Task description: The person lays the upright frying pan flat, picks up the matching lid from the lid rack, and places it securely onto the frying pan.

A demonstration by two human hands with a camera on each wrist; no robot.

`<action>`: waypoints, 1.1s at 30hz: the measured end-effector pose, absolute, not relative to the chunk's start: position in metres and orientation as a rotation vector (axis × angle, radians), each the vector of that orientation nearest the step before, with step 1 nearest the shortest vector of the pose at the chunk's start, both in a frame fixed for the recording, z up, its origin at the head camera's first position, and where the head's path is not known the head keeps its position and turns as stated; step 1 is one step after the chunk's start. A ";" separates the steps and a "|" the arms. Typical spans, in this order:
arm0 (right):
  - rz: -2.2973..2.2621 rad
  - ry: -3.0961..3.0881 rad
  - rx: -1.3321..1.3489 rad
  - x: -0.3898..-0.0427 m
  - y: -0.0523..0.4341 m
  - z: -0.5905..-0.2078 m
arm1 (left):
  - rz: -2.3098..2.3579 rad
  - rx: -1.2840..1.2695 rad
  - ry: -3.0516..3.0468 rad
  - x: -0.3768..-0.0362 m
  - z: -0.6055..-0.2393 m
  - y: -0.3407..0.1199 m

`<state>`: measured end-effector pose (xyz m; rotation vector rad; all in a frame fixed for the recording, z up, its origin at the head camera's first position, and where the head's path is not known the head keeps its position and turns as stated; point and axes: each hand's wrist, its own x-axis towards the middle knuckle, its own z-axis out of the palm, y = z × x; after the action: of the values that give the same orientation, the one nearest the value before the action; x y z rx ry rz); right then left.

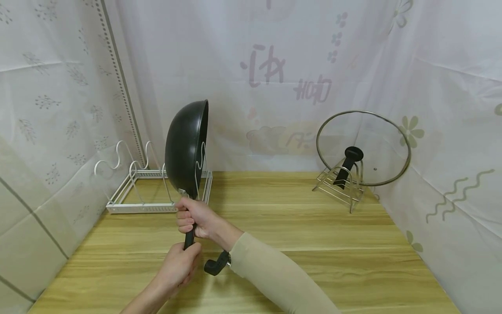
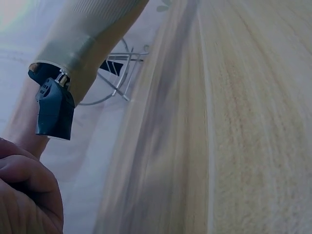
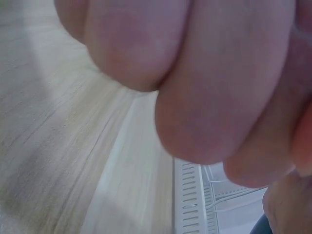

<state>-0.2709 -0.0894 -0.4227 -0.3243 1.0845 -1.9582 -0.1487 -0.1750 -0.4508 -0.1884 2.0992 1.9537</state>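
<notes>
The black round metal wok [image 1: 187, 148] stands on edge in the white wire rack [image 1: 157, 183], its handle pointing toward the person. The right hand [image 1: 194, 218] grips the handle nearer the rack; the left hand [image 1: 178, 266] grips its end.

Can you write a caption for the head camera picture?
Both hands hold a black wok upright at a rack.

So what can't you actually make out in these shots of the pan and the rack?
- Pan inside: head view shows only its back.
- Pan handle: mostly covered by the right hand and left hand.
- Rack slots: partly hidden behind the pan.
- Right wrist view: fingers fill it, blurred.
- Left wrist view: table smeared.
</notes>
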 end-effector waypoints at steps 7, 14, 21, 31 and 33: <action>-1.949 1.088 -0.363 -0.268 -0.088 -0.415 | 1.957 -0.178 2.144 -0.148 -0.446 -0.172; -1.949 1.096 -0.391 -0.266 -0.087 -0.410 | 1.961 -0.188 2.169 -0.147 -0.445 -0.171; -1.948 1.109 -0.445 -0.267 -0.085 -0.406 | 1.976 -0.228 2.193 -0.147 -0.442 -0.168; -1.942 1.114 -0.504 -0.264 -0.083 -0.394 | 1.999 -0.221 2.250 -0.146 -0.436 -0.164; -1.941 1.110 -0.519 -0.263 -0.082 -0.392 | 1.998 -0.222 2.257 -0.145 -0.434 -0.164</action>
<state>-0.2633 -0.0821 -0.3922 -0.5187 1.1102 -1.9411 -0.1451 -0.1641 -0.4341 -0.2225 2.2571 1.9984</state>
